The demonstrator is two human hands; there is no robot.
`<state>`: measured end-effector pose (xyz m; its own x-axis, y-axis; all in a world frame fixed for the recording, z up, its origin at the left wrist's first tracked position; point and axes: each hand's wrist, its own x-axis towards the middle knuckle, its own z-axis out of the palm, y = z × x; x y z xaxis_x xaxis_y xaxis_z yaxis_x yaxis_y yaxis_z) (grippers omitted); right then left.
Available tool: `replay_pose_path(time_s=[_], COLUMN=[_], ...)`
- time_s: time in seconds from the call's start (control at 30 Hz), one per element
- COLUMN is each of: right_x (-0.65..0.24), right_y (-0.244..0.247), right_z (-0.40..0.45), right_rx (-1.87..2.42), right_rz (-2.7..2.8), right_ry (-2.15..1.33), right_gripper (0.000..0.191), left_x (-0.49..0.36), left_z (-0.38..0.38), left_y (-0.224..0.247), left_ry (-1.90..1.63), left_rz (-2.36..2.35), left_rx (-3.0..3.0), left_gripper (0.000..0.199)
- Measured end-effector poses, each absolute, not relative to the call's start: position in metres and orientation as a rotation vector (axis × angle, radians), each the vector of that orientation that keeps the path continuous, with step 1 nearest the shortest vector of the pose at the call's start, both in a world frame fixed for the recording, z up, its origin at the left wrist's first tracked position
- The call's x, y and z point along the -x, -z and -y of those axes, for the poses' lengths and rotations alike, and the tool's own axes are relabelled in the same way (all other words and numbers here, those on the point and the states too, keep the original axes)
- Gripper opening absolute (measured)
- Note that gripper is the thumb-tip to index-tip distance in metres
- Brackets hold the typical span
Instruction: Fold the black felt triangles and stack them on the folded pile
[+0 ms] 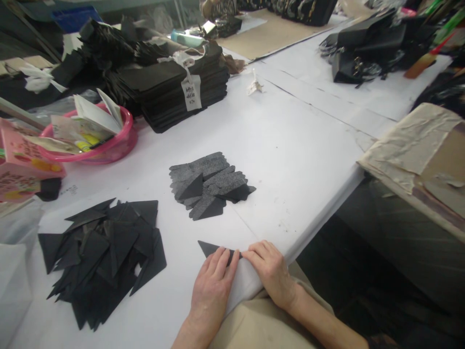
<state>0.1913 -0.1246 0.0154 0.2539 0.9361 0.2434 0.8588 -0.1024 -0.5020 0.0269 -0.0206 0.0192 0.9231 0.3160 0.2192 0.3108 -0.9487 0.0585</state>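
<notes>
A black triangular leather-like piece point(210, 248) lies near the table's front edge, its pointed left end showing. The fingers of my left hand point(214, 278) are close together and hold it down, covering its middle. My right hand point(271, 269) pinches its right end between thumb and fingers, close to the left fingertips. Beyond my hands lies an overlapping group of strips point(225, 184), mostly grey and rough on top, with some black corners showing. To the left, a loose heap of black pieces point(105, 257) is spread in many directions.
A pink basket point(127, 140) with papers and pens stands at the left, beside a pink box point(27, 165). Behind it is a tied, labelled stack of black sheets point(163, 89). Black bags point(366, 48) and an orange bottle point(419, 65) sit far right. A cardboard-covered surface point(407, 150) juts in from the right.
</notes>
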Motion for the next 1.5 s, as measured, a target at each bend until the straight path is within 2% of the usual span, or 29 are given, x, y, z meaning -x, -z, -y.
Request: replay_pose_path(time_s=[0.2,0.57,1.2,1.5], right_x=[-0.191,-0.196,-0.2,-0.203], right_y=[-0.016,-0.018,-0.021,-0.012], right_z=[0.127,0.126,0.125,0.137], right_rx=[1.996,1.972,1.916,1.911], right_rz=[1.563,1.745,1.829,1.703], right_ry=[-0.241,-0.091,-0.05,-0.234], right_gripper=[0.015,0.015,0.019,0.02], left_x=[-0.028,-0.028,-0.029,-0.031], left_z=[0.021,0.022,0.021,0.022], left_y=[-0.019,-0.022,-0.018,-0.02], left_ry=[-0.369,-0.358,-0.387,-0.392], left_rz=[-0.506,-0.537,-0.427,-0.423], left_rx=[-3.043,-3.012,-3.053,-3.054], left_gripper=[0.04,0.042,0.044,0.043])
